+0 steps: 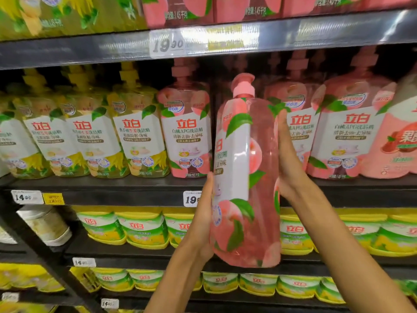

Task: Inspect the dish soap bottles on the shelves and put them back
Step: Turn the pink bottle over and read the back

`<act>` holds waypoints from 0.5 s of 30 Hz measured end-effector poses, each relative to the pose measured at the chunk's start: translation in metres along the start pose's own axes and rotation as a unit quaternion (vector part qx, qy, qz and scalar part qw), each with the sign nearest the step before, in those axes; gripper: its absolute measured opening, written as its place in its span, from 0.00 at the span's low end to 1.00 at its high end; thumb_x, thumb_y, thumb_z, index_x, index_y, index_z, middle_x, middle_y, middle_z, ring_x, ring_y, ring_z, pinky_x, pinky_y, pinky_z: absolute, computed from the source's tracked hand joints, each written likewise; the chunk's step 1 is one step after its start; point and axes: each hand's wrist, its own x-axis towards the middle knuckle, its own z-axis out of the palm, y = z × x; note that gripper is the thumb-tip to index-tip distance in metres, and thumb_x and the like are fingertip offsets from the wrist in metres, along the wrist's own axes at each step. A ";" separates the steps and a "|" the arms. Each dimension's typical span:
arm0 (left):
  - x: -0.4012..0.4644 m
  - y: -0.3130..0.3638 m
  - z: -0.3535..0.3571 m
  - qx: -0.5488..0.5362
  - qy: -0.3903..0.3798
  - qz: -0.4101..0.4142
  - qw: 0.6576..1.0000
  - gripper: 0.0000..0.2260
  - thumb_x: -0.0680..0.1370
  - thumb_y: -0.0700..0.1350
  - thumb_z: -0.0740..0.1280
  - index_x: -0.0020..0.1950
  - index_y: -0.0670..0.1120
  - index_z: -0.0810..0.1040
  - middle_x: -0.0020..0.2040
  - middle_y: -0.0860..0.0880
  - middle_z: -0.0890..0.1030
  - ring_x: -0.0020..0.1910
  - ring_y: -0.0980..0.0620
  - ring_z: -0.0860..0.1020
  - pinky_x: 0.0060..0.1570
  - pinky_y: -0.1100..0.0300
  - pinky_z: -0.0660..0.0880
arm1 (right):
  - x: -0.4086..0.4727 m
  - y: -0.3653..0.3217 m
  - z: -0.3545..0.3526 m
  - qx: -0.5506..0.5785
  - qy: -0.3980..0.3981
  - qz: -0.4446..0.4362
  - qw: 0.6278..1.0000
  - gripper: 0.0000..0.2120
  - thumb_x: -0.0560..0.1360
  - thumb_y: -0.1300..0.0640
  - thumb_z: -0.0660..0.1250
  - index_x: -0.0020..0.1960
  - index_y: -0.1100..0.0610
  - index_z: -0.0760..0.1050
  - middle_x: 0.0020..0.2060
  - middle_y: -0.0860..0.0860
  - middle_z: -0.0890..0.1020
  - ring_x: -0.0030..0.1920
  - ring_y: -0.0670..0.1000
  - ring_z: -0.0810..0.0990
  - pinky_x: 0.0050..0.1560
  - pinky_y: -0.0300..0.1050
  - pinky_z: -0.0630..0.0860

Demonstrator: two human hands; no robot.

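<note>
You face dark store shelving (126, 195) stocked in tiers. On the shelf at chest level, yellow dish soap bottles (137, 132) stand left and pink dish soap bottles (187, 134) stand right, each marked 立白; the pink label reads 白桃APG洗洁精. Price tags (168, 44) read 19.90 above and 14.90 on the lower left rail. Squat yellow-and-green 立白 containers (144, 229) fill the lower shelves.

Your held pink bottle (246, 177) is out in front of the shelf edge, before a dark gap between its neighbours. Its long axis runs near vertical, pump cap up, top tilted slightly right, narrow side toward you. Your left hand (203, 213) presses flat along its lower left side; your right hand (288, 159) lies against its right side, fingers straight.
</note>
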 end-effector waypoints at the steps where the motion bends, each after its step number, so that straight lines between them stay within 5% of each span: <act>1: -0.003 0.000 0.002 -0.004 -0.005 0.000 1.000 0.22 0.81 0.54 0.54 0.43 0.45 0.83 0.27 0.47 0.81 0.24 0.56 0.80 0.23 0.68 0.74 | 0.000 0.001 0.002 0.034 -0.020 0.003 0.999 0.31 0.82 0.40 0.43 0.44 0.42 0.86 0.43 0.39 0.86 0.48 0.37 0.83 0.45 0.33 0.80; 3: -0.008 -0.002 0.002 0.023 -0.033 0.007 0.999 0.22 0.80 0.53 0.53 0.39 0.51 0.84 0.24 0.50 0.80 0.22 0.59 0.79 0.20 0.70 0.72 | 0.002 0.008 0.001 0.076 -0.018 0.002 0.997 0.31 0.82 0.39 0.43 0.41 0.39 0.85 0.38 0.39 0.86 0.41 0.38 0.84 0.35 0.33 0.79; 5: -0.007 0.003 0.004 0.059 -0.063 -0.021 0.996 0.23 0.77 0.59 0.54 0.36 0.54 0.87 0.29 0.52 0.83 0.27 0.59 0.81 0.25 0.68 0.75 | 0.002 0.013 -0.001 0.073 -0.011 -0.020 0.997 0.26 0.79 0.35 0.51 0.47 0.44 0.85 0.42 0.47 0.87 0.45 0.48 0.86 0.38 0.41 0.82; 8: -0.007 0.013 0.000 0.087 -0.054 -0.029 0.994 0.28 0.74 0.70 0.56 0.58 0.52 0.82 0.52 0.48 0.85 0.50 0.53 0.84 0.48 0.58 0.81 | 0.004 0.008 -0.001 0.019 0.028 -0.032 0.999 0.28 0.69 0.34 0.66 0.60 0.53 0.77 0.51 0.55 0.84 0.53 0.55 0.84 0.51 0.53 0.81; 9: -0.010 0.015 0.002 0.101 -0.065 -0.016 0.993 0.32 0.71 0.73 0.57 0.66 0.54 0.77 0.61 0.49 0.81 0.60 0.51 0.79 0.60 0.51 0.76 | 0.004 0.007 0.000 -0.007 0.047 -0.045 0.998 0.31 0.67 0.35 0.70 0.61 0.54 0.74 0.50 0.53 0.84 0.50 0.51 0.84 0.49 0.50 0.81; 11: -0.019 0.017 0.006 0.118 -0.084 -0.014 0.989 0.40 0.63 0.77 0.64 0.70 0.59 0.71 0.68 0.51 0.75 0.68 0.48 0.72 0.68 0.43 0.67 | 0.004 0.010 0.000 -0.039 0.050 -0.053 0.997 0.36 0.62 0.36 0.75 0.63 0.53 0.73 0.48 0.51 0.84 0.43 0.47 0.85 0.39 0.42 0.81; 13: -0.015 0.026 0.021 0.150 -0.070 -0.004 0.986 0.49 0.52 0.78 0.69 0.69 0.55 0.73 0.66 0.49 0.77 0.67 0.46 0.73 0.65 0.49 0.72 | 0.002 0.010 0.000 -0.047 0.038 -0.037 0.998 0.39 0.59 0.35 0.74 0.64 0.51 0.72 0.50 0.52 0.84 0.42 0.47 0.86 0.37 0.40 0.80; 15: -0.014 0.026 0.013 0.149 -0.042 0.070 0.986 0.63 0.40 0.79 0.68 0.69 0.46 0.73 0.65 0.43 0.77 0.67 0.44 0.73 0.49 0.69 0.77 | 0.003 0.005 -0.003 -0.090 0.013 -0.022 0.996 0.36 0.62 0.31 0.72 0.64 0.49 0.74 0.52 0.50 0.85 0.45 0.46 0.86 0.43 0.42 0.82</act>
